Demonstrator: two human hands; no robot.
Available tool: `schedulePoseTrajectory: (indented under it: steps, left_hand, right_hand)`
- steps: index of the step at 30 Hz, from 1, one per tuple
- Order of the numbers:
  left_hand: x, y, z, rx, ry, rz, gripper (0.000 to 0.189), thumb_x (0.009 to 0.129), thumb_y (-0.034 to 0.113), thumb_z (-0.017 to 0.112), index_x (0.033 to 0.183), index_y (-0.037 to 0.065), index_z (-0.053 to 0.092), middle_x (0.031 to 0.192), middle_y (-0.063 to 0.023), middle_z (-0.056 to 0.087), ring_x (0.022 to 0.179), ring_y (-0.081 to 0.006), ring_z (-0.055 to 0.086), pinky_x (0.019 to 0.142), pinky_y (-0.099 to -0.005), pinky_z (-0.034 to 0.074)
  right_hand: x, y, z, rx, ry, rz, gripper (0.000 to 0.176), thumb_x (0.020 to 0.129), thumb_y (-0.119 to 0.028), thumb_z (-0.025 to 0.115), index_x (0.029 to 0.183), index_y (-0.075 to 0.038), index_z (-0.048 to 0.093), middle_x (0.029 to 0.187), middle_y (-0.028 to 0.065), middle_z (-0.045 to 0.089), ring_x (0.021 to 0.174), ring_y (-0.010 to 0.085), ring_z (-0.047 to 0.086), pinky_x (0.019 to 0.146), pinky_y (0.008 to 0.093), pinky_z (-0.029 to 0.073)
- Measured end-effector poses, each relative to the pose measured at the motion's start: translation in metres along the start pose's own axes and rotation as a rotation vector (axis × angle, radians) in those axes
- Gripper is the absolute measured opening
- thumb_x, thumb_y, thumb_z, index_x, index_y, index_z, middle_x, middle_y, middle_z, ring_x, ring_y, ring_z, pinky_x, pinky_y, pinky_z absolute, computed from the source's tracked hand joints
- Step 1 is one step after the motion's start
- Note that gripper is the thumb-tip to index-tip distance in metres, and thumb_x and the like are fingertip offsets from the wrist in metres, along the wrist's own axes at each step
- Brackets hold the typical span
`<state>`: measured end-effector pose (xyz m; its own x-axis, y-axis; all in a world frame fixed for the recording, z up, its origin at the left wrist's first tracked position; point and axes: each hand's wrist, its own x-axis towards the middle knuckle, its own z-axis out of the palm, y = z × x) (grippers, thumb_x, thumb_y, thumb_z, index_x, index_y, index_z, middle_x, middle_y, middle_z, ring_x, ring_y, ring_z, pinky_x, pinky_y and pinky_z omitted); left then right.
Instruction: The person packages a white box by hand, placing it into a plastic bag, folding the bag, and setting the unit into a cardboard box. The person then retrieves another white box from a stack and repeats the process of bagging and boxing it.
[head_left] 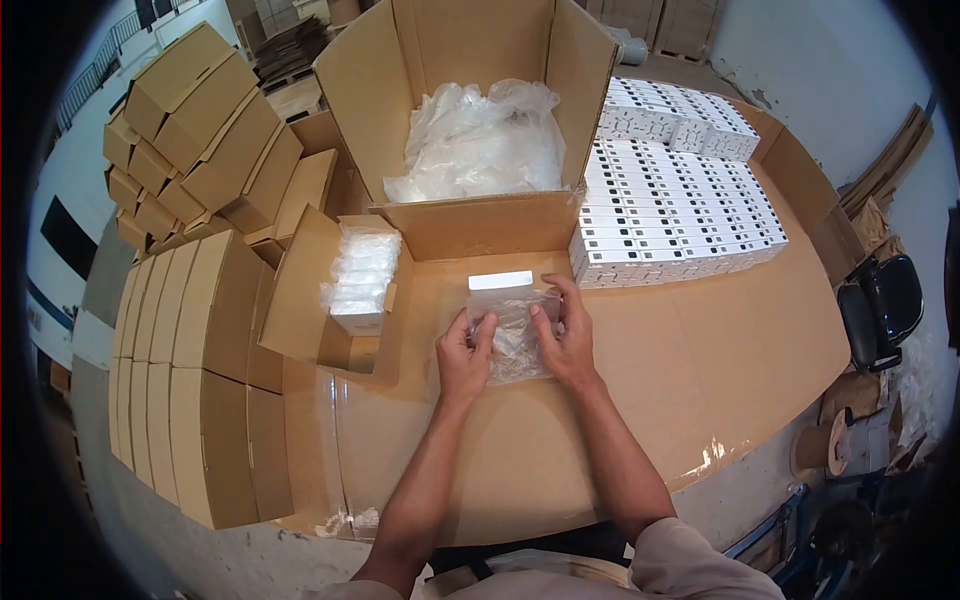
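Both my hands grip a clear plastic bag [518, 345] low over the cardboard-covered table. My left hand [466, 355] pinches its left edge, thumb on top. On the opposite edge my right hand [565, 335] has its thumb pressed on the plastic, with the index finger curled at the top corner. A small white box [501, 281] shows at the bag's upper end, its lower part covered by the plastic. Left of my hands, an open brown carton [345, 358] contains a row of white boxes in clear bags [362, 275].
A large open carton [480, 228] holding loose clear bags [478, 145] stands behind my hands. Rows of white boxes [680, 205] are stacked at the back right. Brown cartons [205, 350] are piled along the left. A black chair [885, 310] is beyond the table's right edge.
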<state>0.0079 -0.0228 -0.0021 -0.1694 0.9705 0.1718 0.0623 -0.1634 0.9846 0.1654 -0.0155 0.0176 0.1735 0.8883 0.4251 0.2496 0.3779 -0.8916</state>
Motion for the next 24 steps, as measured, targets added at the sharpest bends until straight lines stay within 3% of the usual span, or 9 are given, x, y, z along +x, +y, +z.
schedulePoseTrajectory:
  steps: [2, 5, 8, 11, 20, 24]
  left_hand:
    - [0.0, -0.004, 0.0003, -0.01, -0.024, -0.007, 0.025, 0.099, 0.022, 0.071, 0.102, -0.002, 0.069, 0.072, 0.0, 0.064, 0.056, -0.0047, 0.053, 0.051, -0.0247, 0.044]
    - [0.0001, -0.0052, -0.0007, 0.021, -0.026, 0.023, 0.024, 0.098, 0.022, 0.072, 0.101, -0.001, 0.069, 0.07, 0.0013, 0.063, 0.055, -0.0039, 0.051, 0.05, -0.0238, 0.041]
    - [-0.0004, 0.0018, -0.0018, 0.003, -0.042, -0.039, 0.019, 0.098, 0.02, 0.073, 0.102, 0.001, 0.07, 0.085, 0.0023, 0.066, 0.07, -0.0023, 0.055, 0.059, -0.0211, 0.044]
    - [-0.0002, -0.0038, -0.0003, -0.002, -0.029, 0.004, 0.021, 0.095, 0.019, 0.076, 0.098, 0.0, 0.07, 0.069, 0.0018, 0.062, 0.056, -0.0033, 0.05, 0.05, -0.0234, 0.041]
    - [-0.0012, 0.0026, 0.0011, -0.015, -0.04, -0.069, 0.023, 0.091, 0.019, 0.079, 0.095, -0.001, 0.07, 0.072, 0.0014, 0.065, 0.059, -0.0036, 0.052, 0.052, -0.0235, 0.042]
    - [-0.0002, -0.0042, 0.0003, 0.045, -0.027, -0.015, 0.023, 0.091, 0.02, 0.08, 0.096, 0.0, 0.07, 0.073, 0.0001, 0.066, 0.06, -0.0043, 0.053, 0.053, -0.0242, 0.043]
  right_hand:
    - [0.0031, -0.0065, -0.0003, -0.073, -0.018, -0.149, 0.022, 0.095, -0.008, 0.067, 0.116, -0.003, 0.063, 0.098, 0.0128, 0.061, 0.081, 0.0204, 0.063, 0.068, 0.0331, 0.049]
    - [0.0023, -0.0063, -0.002, -0.06, -0.062, -0.065, 0.022, 0.091, -0.003, 0.069, 0.112, -0.001, 0.065, 0.102, 0.0131, 0.065, 0.095, 0.0267, 0.063, 0.082, 0.035, 0.05]
    - [0.0027, 0.0009, -0.0029, -0.108, -0.039, -0.142, 0.018, 0.089, -0.002, 0.069, 0.107, -0.001, 0.066, 0.101, 0.0135, 0.064, 0.094, 0.0272, 0.063, 0.081, 0.035, 0.05]
    - [0.0033, 0.0017, -0.0023, -0.098, -0.007, -0.194, 0.016, 0.089, -0.002, 0.071, 0.104, -0.002, 0.068, 0.098, 0.0128, 0.06, 0.089, 0.0287, 0.064, 0.077, 0.0368, 0.052]
    - [0.0024, 0.0002, -0.0051, -0.147, 0.035, -0.203, 0.018, 0.081, 0.004, 0.076, 0.097, -0.003, 0.071, 0.1, 0.0099, 0.059, 0.089, 0.0231, 0.061, 0.078, 0.033, 0.051]
    - [0.0026, 0.0008, -0.0053, -0.151, 0.047, -0.239, 0.017, 0.079, 0.004, 0.077, 0.093, -0.004, 0.073, 0.102, 0.0094, 0.057, 0.092, 0.0225, 0.06, 0.078, 0.0333, 0.051]
